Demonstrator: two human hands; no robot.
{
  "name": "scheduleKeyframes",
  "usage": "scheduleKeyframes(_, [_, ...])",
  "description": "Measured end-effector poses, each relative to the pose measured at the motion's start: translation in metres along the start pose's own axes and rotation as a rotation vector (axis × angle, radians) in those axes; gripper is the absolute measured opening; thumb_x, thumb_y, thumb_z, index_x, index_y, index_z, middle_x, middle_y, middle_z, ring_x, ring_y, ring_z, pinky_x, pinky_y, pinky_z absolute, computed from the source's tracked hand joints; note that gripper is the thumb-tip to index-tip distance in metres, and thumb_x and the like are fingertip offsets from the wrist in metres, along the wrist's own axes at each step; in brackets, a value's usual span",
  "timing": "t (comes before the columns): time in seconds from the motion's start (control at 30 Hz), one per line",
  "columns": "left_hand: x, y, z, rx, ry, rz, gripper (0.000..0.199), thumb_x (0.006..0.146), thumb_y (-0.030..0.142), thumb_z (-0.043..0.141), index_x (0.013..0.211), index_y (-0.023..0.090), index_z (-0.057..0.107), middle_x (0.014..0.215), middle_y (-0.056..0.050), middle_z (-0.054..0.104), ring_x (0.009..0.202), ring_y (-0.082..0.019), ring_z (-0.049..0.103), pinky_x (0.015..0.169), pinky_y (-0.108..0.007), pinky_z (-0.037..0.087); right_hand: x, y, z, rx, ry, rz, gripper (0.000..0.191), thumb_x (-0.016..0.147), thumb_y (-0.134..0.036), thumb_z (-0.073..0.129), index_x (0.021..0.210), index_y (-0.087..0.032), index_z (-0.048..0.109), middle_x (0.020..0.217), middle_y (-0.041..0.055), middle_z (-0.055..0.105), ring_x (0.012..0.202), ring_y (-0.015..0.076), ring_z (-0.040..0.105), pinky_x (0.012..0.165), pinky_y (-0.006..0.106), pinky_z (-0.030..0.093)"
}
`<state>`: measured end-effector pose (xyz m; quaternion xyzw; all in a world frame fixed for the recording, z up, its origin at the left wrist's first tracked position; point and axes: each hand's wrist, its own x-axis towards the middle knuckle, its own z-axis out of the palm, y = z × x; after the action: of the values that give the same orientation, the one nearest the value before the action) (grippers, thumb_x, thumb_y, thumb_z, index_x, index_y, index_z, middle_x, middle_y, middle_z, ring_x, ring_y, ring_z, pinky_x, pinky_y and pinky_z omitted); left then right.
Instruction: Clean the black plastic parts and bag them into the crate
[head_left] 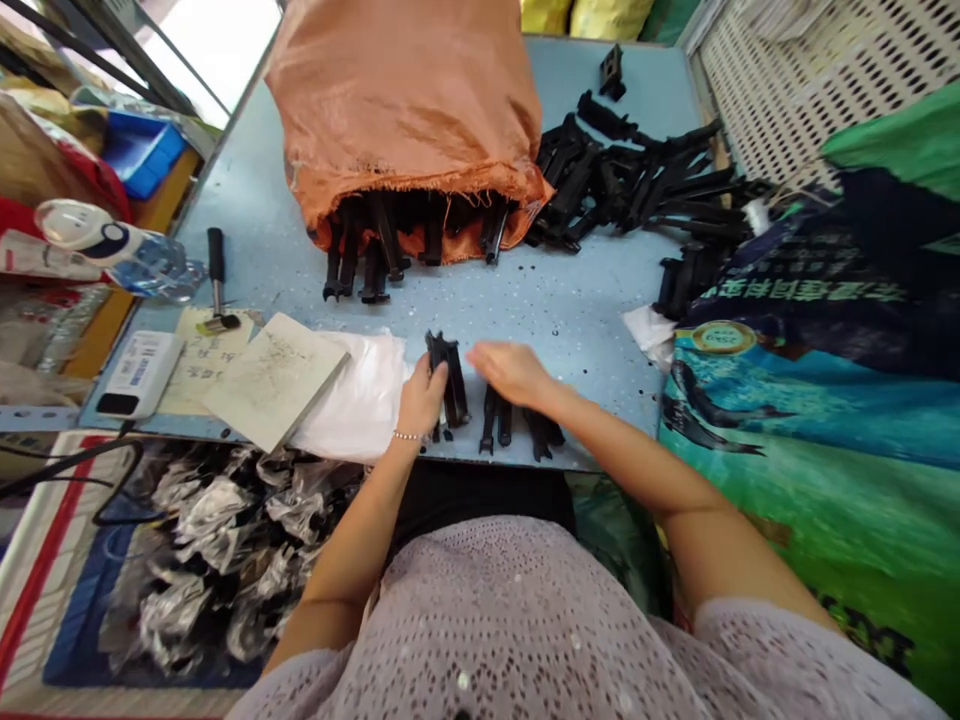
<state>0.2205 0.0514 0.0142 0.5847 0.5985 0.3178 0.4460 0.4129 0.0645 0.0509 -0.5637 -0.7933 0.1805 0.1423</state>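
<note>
My left hand point(424, 398), with a beaded bracelet at the wrist, is closed around a small bunch of long black plastic parts point(454, 385) near the table's front edge. Just to the right is my right hand point(514, 372), its fingers curled together and pointing left; what they hold, if anything, is hidden. More black parts point(504, 422) lie below and partly under that hand, their lower ends towards me. At the back, an orange woven sack point(412, 90) lies with its mouth facing me, and black parts stick out of it.
A pile of black parts point(630, 180) lies right of the sack. Left are a hammer point(217, 270), a water bottle point(142, 255), a white device point(141, 372), cardboard point(276, 375) and a plastic bag point(356, 390). A crate point(56, 570) holds wrapped pieces; printed sacks point(810, 400) stand right.
</note>
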Motion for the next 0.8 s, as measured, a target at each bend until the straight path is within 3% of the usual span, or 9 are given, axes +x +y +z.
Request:
scheduleKeyframes(0.07, [-0.01,-0.005,0.015,0.191,-0.046,-0.006,0.055,0.093,0.052,0.054,0.135,0.016,0.06,0.092,-0.013,0.073,0.093,-0.033,0.072,0.088,-0.046,0.054,0.053,0.046,-0.025,-0.077,0.249,0.214,0.044,0.108,-0.045,0.031,0.118,-0.017,0.064,0.113,0.0159,0.069,0.104,0.0264,0.063,0.085,0.037,0.046])
scheduleKeyframes(0.13, [-0.021,-0.006,0.028,0.323,-0.053,-0.019,0.062,0.093,0.053,0.055,0.142,0.014,0.056,0.072,-0.01,0.068,0.082,-0.036,0.072,0.082,-0.049,0.054,0.104,0.093,-0.051,-0.172,0.439,0.421,0.049,0.106,-0.042,0.037,0.143,-0.012,0.05,0.146,0.0266,0.049,0.131,0.0352,0.049,0.101,0.051,0.042])
scheduleKeyframes(0.2, [-0.028,-0.005,0.035,0.33,-0.018,0.004,0.065,0.091,0.055,0.058,0.141,0.013,0.058,0.058,-0.005,0.058,0.072,-0.037,0.07,0.077,-0.048,0.053,0.138,0.132,-0.068,-0.157,0.451,0.573,0.055,0.103,-0.037,0.041,0.153,-0.013,0.039,0.161,0.0287,0.029,0.138,0.0405,0.042,0.105,0.063,0.037])
scheduleKeyframes(0.3, [-0.029,-0.004,0.029,0.202,0.02,0.046,0.062,0.087,0.057,0.065,0.134,0.017,0.063,0.054,-0.001,0.051,0.066,-0.035,0.067,0.07,-0.043,0.05,0.14,0.164,-0.07,-0.044,0.409,0.617,0.051,0.099,-0.024,0.039,0.149,-0.017,0.046,0.167,0.0256,0.02,0.133,0.0394,0.051,0.103,0.064,0.041])
scheduleKeyframes(0.4, [-0.021,-0.005,0.011,0.243,0.016,0.069,0.057,0.09,0.055,0.061,0.133,0.018,0.063,0.066,-0.005,0.059,0.071,-0.032,0.067,0.07,-0.041,0.049,0.098,0.172,-0.054,0.082,0.448,0.483,0.05,0.093,-0.018,0.041,0.141,-0.015,0.053,0.163,0.0229,0.033,0.135,0.0339,0.052,0.107,0.054,0.044])
scheduleKeyframes(0.53, [-0.001,-0.001,-0.003,0.237,-0.013,0.191,0.054,0.096,0.05,0.051,0.138,0.017,0.058,0.097,-0.011,0.066,0.082,-0.025,0.065,0.082,-0.041,0.052,0.028,0.152,-0.038,0.418,0.556,0.354,0.049,0.092,-0.029,0.043,0.138,-0.016,0.051,0.142,0.018,0.058,0.127,0.0263,0.06,0.107,0.045,0.047])
scheduleKeyframes(0.67, [0.02,0.025,0.011,-0.23,-0.143,0.145,0.064,0.091,0.064,0.056,0.139,0.022,0.056,0.121,-0.014,0.065,0.097,-0.022,0.066,0.094,-0.041,0.053,-0.025,0.083,-0.021,0.875,0.639,0.348,0.041,0.095,-0.041,0.036,0.131,-0.024,0.046,0.136,0.0147,0.059,0.104,0.0253,0.072,0.096,0.048,0.053])
scheduleKeyframes(0.73, [0.026,0.044,0.018,-0.586,-0.232,0.057,0.073,0.088,0.074,0.052,0.144,0.027,0.047,0.13,-0.014,0.064,0.106,-0.023,0.067,0.096,-0.042,0.054,-0.045,0.04,-0.011,1.072,0.475,0.291,0.037,0.099,-0.045,0.028,0.128,-0.026,0.041,0.126,0.0134,0.065,0.097,0.0248,0.074,0.088,0.047,0.056])
scheduleKeyframes(0.8, [0.028,0.061,0.019,-0.858,-0.261,-0.025,0.072,0.089,0.076,0.048,0.144,0.03,0.044,0.125,-0.011,0.067,0.1,-0.022,0.069,0.09,-0.04,0.056,-0.059,0.006,-0.004,1.127,0.191,0.217,0.037,0.103,-0.05,0.025,0.128,-0.027,0.038,0.106,0.009,0.071,0.081,0.0231,0.074,0.077,0.043,0.057])
